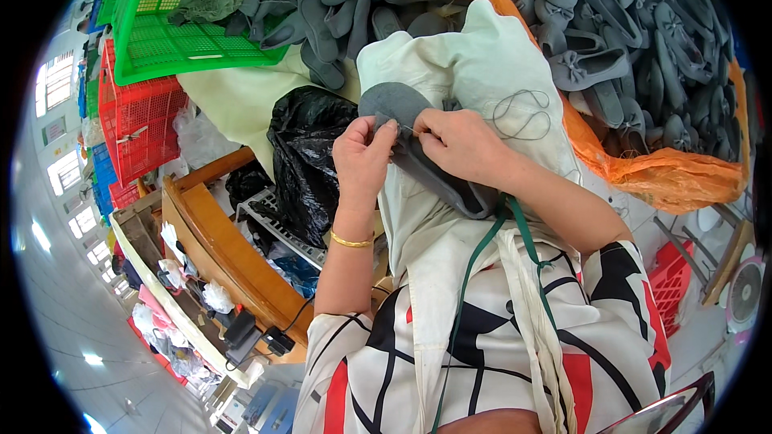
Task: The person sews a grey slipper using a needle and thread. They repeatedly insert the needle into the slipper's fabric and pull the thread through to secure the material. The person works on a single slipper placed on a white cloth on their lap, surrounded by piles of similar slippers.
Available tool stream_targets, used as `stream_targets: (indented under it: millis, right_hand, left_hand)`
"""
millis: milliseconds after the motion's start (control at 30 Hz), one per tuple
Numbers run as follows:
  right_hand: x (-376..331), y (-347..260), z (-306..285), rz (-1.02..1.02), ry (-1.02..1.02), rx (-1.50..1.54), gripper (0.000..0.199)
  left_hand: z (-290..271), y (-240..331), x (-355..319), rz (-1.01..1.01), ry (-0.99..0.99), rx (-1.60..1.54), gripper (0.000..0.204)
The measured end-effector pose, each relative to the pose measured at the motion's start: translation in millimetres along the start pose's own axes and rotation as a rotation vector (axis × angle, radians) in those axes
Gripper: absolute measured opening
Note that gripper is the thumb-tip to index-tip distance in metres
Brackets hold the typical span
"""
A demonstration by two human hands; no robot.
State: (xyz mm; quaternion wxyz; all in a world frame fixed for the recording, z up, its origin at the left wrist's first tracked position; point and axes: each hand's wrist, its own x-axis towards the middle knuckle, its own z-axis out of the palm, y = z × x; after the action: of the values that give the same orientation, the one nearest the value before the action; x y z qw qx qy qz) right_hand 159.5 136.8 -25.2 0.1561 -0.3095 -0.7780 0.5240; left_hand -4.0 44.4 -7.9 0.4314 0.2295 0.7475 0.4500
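Observation:
A grey slip-on shoe lies over my lap, its rounded toe pointing away from me and its dark opening toward me. My left hand grips the shoe's upper on the left side, thumb and fingers pinched together. From the right, my right hand reaches onto the shoe with its fingers closed in a pinch near the opening. Whatever lies between those right fingertips is too small to make out. A loose loop of dark thread rests on the white cloth beside my right hand.
Many grey shoes with bows fill an orange sack at the right. More shoes pile up behind the cloth, by a green crate. Left of me are a black plastic bag, red crates and a wooden drawer unit.

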Motion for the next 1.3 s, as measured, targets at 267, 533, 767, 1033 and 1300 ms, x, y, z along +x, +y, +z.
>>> stream_targets:
  millis: [267, 533, 767, 1033, 1300]
  right_hand:
    - [0, 7, 22, -0.043, 0.06, -0.022, 0.01]
    - [7, 10, 14, -0.129, 0.036, -0.143, 0.009]
    - [14, 3, -7, -0.094, -0.13, -0.199, 0.009]
    - [20, 0, -13, -0.092, -0.207, -0.201, 0.009]
    - [25, -4, -17, -0.114, -0.236, -0.173, 0.009]
  left_hand:
    - [-7, 9, 5, -0.083, -0.087, -0.025, 0.012]
    - [-6, 7, 5, -0.106, -0.069, -0.078, 0.011]
    - [-9, 9, 8, -0.135, -0.096, -0.106, 0.01]
    - [-14, 5, 12, -0.144, -0.143, -0.12, 0.01]
    - [-17, 5, 13, -0.148, -0.169, -0.134, 0.01]
